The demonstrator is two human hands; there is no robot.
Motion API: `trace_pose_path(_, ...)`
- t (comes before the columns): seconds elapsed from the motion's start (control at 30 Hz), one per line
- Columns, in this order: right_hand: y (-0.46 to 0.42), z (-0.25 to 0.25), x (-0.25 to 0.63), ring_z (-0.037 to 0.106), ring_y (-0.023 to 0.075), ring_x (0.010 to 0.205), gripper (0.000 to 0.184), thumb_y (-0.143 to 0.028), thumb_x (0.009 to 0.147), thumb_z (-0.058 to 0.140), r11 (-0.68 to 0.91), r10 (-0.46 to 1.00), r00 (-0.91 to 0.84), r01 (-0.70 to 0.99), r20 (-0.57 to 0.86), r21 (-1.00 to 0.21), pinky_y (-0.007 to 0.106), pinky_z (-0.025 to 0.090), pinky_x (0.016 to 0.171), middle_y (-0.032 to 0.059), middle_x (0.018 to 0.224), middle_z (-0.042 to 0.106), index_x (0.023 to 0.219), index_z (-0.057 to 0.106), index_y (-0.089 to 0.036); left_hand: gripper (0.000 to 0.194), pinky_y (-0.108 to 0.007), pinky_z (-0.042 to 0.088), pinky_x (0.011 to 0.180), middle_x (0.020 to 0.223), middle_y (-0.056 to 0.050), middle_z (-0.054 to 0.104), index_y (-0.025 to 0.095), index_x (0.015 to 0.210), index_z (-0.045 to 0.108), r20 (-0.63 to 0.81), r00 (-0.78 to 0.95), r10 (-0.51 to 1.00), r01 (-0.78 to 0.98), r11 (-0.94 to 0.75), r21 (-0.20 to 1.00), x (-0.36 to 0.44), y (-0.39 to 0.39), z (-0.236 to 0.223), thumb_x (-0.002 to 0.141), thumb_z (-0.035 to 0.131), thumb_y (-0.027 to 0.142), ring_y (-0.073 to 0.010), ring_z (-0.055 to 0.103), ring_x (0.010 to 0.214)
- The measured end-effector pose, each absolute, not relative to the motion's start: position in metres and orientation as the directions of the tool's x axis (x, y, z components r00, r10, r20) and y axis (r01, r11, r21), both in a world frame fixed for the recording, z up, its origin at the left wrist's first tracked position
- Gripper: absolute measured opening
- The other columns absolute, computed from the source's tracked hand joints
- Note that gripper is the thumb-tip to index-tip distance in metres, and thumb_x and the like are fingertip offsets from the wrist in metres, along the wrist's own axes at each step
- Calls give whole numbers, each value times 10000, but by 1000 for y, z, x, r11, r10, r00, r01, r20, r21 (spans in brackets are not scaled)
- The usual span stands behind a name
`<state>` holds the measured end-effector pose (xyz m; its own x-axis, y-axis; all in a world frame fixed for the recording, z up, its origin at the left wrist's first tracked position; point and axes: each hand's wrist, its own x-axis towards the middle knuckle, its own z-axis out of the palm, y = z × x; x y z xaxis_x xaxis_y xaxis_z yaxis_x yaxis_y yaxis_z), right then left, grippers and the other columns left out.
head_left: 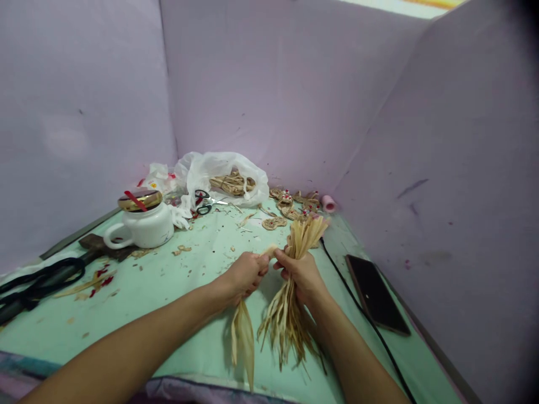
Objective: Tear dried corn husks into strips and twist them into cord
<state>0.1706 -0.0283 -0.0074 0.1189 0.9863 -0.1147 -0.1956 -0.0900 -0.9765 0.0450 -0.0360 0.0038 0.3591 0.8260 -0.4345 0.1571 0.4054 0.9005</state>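
Observation:
My right hand (301, 273) is closed around the middle of a bundle of dry corn husk strips (284, 320). The bundle's bushy top spreads above the hand and its loose ends hang below. Left of it, my left hand (247, 275) is closed on a single wider corn husk strip (243, 339), whose tail dangles under the fist. A short pale length of that strip runs between the two hands, and my right thumb presses at its end. Behind the hands lie braided husk pieces (274, 223) with small red and white bits on some.
A white mug (150, 226) with a gold lid stands at left beside a hammer (90, 255). Scissors (206, 203) lie near a plastic bag (256, 191) of husks. At right are a phone (374, 292), a black cable (353, 300) and a pink roll (328, 203). Walls enclose the table.

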Motion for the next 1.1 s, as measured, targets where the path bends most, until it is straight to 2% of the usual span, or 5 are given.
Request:
trace_pose_path(0.27, -24, -6, 179, 394, 46, 356, 336, -210, 476, 729, -6, 979, 193, -309, -69, -951, 168, 267, 353, -79, 434, 473, 637, 436, -174, 274, -178, 189, 361, 448, 86, 310, 189, 715, 422, -375, 602, 705, 18, 457, 889, 45, -36, 2, 716, 468, 460, -51, 288, 349)
trace_pose_path(0.47, -20, -4, 186, 399, 39, 360, 385, -183, 442, 741, -2, 972, 217, -372, -89, -928, 149, 258, 336, -83, 453, 469, 658, 423, -179, 321, -186, 57, 348, 400, 107, 222, 199, 621, 329, -465, 441, 768, 185, 429, 884, 45, -41, 1, 709, 485, 466, -25, 118, 323)
trace_pose_path(0.67, -24, -7, 181, 388, 53, 348, 304, -214, 518, 718, -96, 995, -45, -362, -86, -927, 176, 260, 343, -74, 413, 440, 578, 423, -174, 417, -214, 344, 394, 502, 10, 480, 137, 782, 517, -394, 633, 667, 8, 503, 864, 39, -32, -2, 732, 444, 544, -107, 474, 402)
trace_pose_path(0.9, -24, -6, 178, 476, 81, 476, 279, -242, 471, 751, -74, 981, 152, -284, -121, -956, 176, 262, 347, -14, 577, 557, 624, 541, -140, 234, -212, 397, 406, 537, -11, 504, 106, 715, 534, -410, 506, 759, -186, 560, 808, 35, -19, -9, 784, 454, 314, -102, 501, 426)
trace_pose_path(1.1, -27, -12, 175, 443, 71, 414, 273, -244, 485, 743, -146, 978, 121, -188, -170, -971, 180, 288, 353, -34, 492, 514, 638, 551, -125, 166, -207, 416, 399, 548, -34, 550, 115, 675, 506, -371, 423, 827, -200, 485, 851, 36, -19, -12, 697, 585, 260, -117, 534, 452)
